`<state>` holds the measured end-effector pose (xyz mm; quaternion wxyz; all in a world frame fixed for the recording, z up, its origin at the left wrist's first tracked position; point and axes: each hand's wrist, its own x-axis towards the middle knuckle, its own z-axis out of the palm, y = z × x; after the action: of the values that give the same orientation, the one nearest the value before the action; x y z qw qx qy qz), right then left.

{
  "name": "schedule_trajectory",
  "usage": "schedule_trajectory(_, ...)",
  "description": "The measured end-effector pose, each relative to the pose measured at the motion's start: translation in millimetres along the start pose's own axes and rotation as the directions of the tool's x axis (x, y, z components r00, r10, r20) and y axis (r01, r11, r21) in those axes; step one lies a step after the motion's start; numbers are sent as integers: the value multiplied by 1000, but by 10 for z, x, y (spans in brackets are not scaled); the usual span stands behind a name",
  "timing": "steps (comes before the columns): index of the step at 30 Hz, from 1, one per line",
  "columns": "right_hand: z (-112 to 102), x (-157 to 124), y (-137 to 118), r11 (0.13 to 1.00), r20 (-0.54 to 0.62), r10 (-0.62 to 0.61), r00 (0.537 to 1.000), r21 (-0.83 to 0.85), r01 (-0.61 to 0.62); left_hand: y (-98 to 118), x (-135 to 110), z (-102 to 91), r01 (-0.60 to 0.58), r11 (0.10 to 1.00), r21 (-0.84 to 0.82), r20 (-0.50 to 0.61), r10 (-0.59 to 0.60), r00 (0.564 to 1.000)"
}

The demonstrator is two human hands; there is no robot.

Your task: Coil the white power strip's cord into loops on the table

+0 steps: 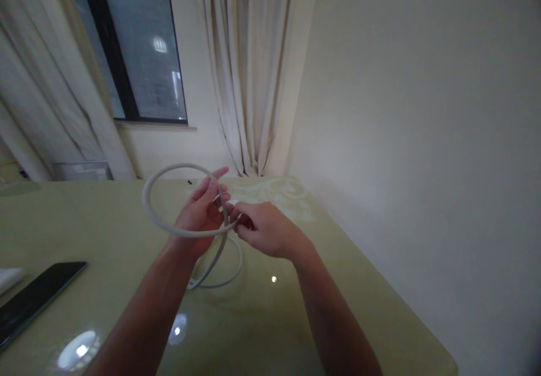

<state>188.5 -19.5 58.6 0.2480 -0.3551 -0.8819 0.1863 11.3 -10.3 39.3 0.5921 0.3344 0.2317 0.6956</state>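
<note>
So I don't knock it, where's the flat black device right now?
The flat black device lies on the table at the lower left of the head view, left of your left forearm, beside a partly visible white object.

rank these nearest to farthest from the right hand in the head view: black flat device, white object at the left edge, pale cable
1. Pale cable: at the fingers of the right hand.
2. Black flat device: well to the left, on the table.
3. White object: farther left, cut off by the picture's edge.
</note>
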Motion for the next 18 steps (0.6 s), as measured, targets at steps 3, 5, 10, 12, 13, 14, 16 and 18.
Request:
schedule_trajectory(3, 81, 113, 159, 890, 41, 59, 997, 451, -71, -28, 18, 6, -120, 989, 83, -66, 126, 990)
schedule_trajectory(5, 148, 202, 272, 757, -14, 166, 986, 642, -119, -65, 23, 8, -182, 968, 170, -79, 198, 977)
schedule_trajectory(10, 251, 332, 439, 713, -370, 267, 890, 697, 76, -191, 40, -24, -172, 922, 348, -36, 196, 980)
schedule_trajectory(12, 241, 334, 429, 685, -465, 275, 842, 709, 167, -239, 58, -43, -165, 915, 368, -51, 197, 979)
schedule_trajectory(13, 228, 327, 412, 682, -499, 262, 826, 702, 208, -259, 69, -51, -169, 915, 367, -59, 204, 977)
schedule_trajectory(14, 213, 318, 390, 683, -522, 236, 820, 689, 242, -275, 79, -56, -177, 914, 364, -65, 215, 975)
schedule_trajectory(16, 182, 292, 344, 693, -522, 167, 837, 666, 277, -293, 98, -55, -198, 914, 355, -66, 235, 970)
schedule_trajectory(18, 154, 263, 309, 725, -492, 96, 866, 630, 278, -293, 109, -44, -220, 911, 349, -72, 260, 963)
